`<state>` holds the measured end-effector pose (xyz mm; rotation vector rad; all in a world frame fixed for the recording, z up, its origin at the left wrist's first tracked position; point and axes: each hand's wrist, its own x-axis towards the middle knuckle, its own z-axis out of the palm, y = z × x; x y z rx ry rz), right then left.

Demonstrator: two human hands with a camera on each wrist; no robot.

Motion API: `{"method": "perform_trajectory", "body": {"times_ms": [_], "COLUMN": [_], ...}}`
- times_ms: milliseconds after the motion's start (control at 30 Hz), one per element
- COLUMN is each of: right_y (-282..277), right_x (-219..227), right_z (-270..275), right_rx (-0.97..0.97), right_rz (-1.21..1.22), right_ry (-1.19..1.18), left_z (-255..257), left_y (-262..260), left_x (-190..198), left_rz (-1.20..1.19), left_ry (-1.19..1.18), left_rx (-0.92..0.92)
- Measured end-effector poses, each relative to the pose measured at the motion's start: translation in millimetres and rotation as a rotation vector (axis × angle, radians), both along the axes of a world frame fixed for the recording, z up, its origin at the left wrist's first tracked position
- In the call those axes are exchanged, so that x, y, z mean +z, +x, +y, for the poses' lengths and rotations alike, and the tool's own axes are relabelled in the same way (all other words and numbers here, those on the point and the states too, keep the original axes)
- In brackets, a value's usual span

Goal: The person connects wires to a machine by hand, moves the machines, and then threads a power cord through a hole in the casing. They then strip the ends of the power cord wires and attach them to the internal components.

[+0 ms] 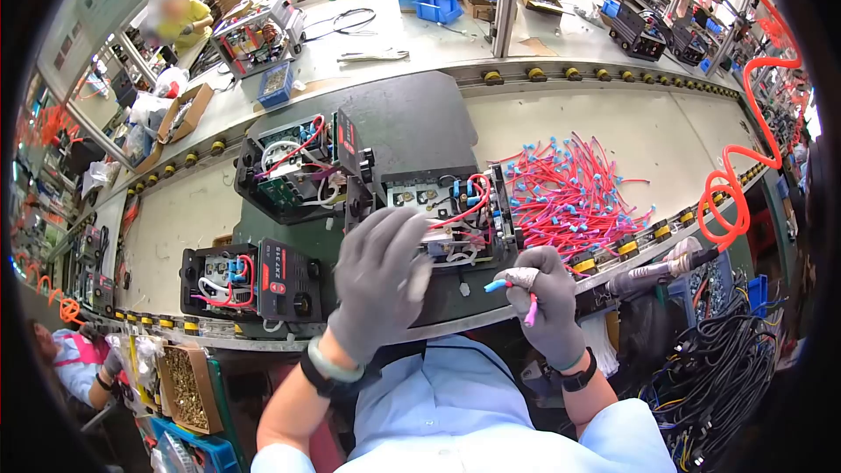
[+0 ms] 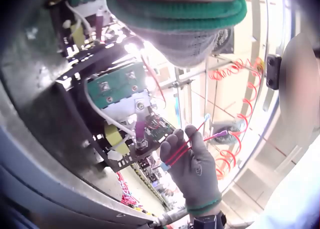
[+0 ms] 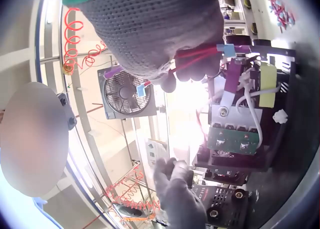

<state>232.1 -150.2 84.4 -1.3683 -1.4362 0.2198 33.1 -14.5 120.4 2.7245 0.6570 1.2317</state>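
My left hand, in a grey glove, is raised with fingers extended near the front of an opened black machine unit; it seems to hold nothing. To its right, my gloved right hand pinches red wires with blue and purple end connectors. The left wrist view shows these red wires running across the fingers of the right hand. In the right wrist view the wires stick out from the right hand, close to the unit's purple-sleeved part; the left hand is below.
Two more opened units stand at the back left and front left. A pile of red wires lies right of the middle unit. A power tool lies at the bench's front edge, by a coiled orange hose.
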Motion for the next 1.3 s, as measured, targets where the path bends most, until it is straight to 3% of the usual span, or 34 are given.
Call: {"method": "perform_trajectory", "body": {"times_ms": [100, 233, 333, 400, 500, 567, 700, 800, 867, 967, 1000, 1167, 1233, 1300], "right_y": [-0.8, -2.3, -2.7, -7.7, -16.6, -25.1, -40.6, -47.9, -54.1, -56.9, -55.9, -51.1, -49.7, -51.6], "right_x": [11.3, 11.6, 17.6, 21.4, 42.5, 41.0, 35.4, 28.5, 20.4, 18.3, 17.3, 9.0, 7.5, 10.1], "right_z": [-5.9, -12.3, -13.8, -0.9, 21.1, 34.7, 54.3, 60.9, 62.8, 68.8, 68.8, 69.8, 69.6, 69.8], "right_rx": [-0.085, -0.131, -0.086, 0.010, 0.066, 0.091, 0.059, 0.040, 0.016, -0.024, 0.007, 0.114, 0.145, 0.142], "right_rz": [-0.198, -0.051, 0.018, 0.372, 0.853, 0.914, 1.015, 1.106, 1.207, 1.386, 1.399, 1.455, 1.465, 1.431], "right_ry": [-0.010, 0.007, -0.108, -0.082, -0.406, -0.385, -0.389, -0.413, -0.428, -0.434, -0.435, -0.421, -0.423, -0.484], "left_z": [21.8, 36.6, 24.9, 20.8, 25.1, 37.6, 53.5, 75.8, 85.8, 93.0, 92.2, 98.9, 99.2, 100.7], "left_y": [35.0, 43.2, 37.6, 37.3, 36.2, 32.8, 34.6, 43.5, 49.3, 62.0, 65.8, 67.2, 66.4, 65.0], "left_x": [15.3, -0.1, -17.8, -16.0, -5.0, 2.8, 29.0, 36.4, 42.9, 32.3, 32.1, 24.3, 30.7, 34.7], "left_rz": [0.116, 0.190, 0.205, 0.213, 0.302, 0.265, 0.078, 0.007, 0.272, 0.437, 0.479, 0.493, 0.461, 0.476], "left_ry": [-0.019, -0.069, -0.076, -0.097, -0.147, -0.291, -0.410, -0.469, -0.731, -0.577, -0.631, -0.803, -1.074, -1.099], "left_rx": [-0.083, -0.119, -0.117, -0.095, -0.124, -0.187, -0.054, -0.119, -0.173, -0.106, -0.066, -0.159, -0.164, -0.176]}}
